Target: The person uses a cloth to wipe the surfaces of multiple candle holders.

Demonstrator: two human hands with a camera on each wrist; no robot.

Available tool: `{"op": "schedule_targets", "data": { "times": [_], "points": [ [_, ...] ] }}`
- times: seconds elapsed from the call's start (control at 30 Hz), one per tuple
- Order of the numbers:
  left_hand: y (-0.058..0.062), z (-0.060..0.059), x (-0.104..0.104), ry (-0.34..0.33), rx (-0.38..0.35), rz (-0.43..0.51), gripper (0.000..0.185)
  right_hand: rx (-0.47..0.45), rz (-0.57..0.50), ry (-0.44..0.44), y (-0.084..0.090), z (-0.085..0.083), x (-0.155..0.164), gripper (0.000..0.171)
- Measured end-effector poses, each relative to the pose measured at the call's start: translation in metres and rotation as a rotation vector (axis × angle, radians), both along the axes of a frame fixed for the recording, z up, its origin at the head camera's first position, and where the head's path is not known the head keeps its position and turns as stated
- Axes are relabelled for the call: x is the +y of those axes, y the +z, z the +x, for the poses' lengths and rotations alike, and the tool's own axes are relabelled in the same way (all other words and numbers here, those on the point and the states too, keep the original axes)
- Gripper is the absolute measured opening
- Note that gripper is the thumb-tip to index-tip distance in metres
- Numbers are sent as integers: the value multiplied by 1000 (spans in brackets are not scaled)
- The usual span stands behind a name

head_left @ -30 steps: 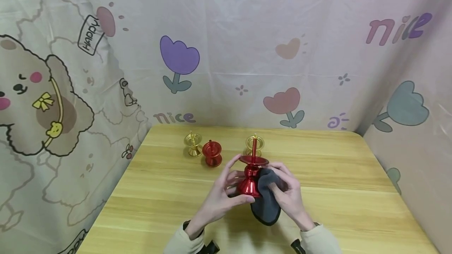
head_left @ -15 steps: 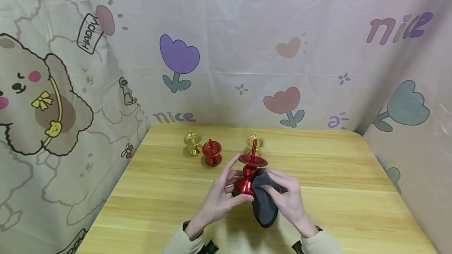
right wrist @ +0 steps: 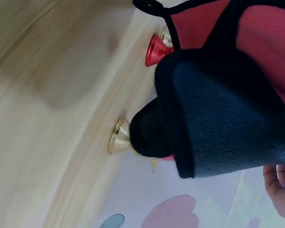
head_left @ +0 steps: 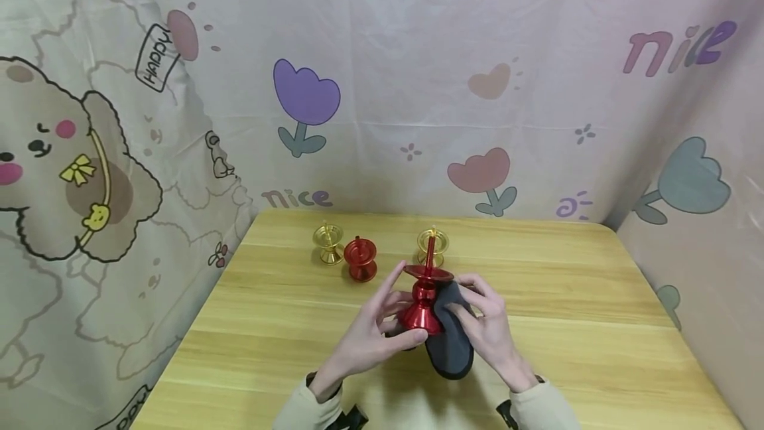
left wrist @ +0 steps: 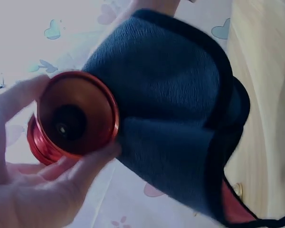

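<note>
Your left hand (head_left: 371,338) grips the red candle holder (head_left: 422,296); your right hand (head_left: 493,324) pinches the cloth (head_left: 451,349) at its right side, apparently wiping. Continuing likely calls for turning it.

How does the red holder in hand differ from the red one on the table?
The left hand grips the held red holder off the table; the standing red holder rests on it.
The cloth lies against the held one; none touches the standing one.
The head view shows the held one's dish nearly edge-on, the standing one's more from above.
Both are red, with a dish and spike.
</note>
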State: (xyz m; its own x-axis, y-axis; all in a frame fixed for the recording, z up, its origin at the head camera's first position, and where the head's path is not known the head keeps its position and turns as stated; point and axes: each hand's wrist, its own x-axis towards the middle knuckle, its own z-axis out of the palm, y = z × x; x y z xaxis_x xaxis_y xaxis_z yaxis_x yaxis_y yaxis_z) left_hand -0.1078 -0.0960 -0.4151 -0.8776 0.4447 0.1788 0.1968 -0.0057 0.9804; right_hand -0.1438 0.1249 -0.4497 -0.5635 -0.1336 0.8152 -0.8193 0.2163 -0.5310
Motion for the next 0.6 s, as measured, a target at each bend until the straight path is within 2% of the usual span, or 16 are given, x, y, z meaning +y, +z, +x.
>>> {"op": "schedule_targets", "data": {
  "times": [0.07, 0.2, 0.27, 0.37, 0.43, 0.5, 0.6],
  "points": [
    [-1, -1, 1, 24, -42, -27, 100, 31, 3, -31, 1, 0, 1, 24],
    [-3, -1, 3, 32, -119, -28, 101, 89, -110, 34, 0, 1, -1, 22],
    [-3, 0, 3, 27, -124, -13, 100, 116, -169, 98, -3, 1, -4, 24],
    [-2, 0, 1, 11, -88, -4, 97, 127, -202, 171, -7, 3, -6, 24],
    [-2, 1, 0, -1, -67, -10, 96, 103, -200, 199, -8, 4, -6, 24],
    [-1, 1, -1, -18, -53, -26, 96, 39, -188, 209, -7, 5, -4, 29],
    [1, 2, -1, -49, -34, -74, 100, -55, -166, 183, -5, 6, -1, 40]
  ]
}}
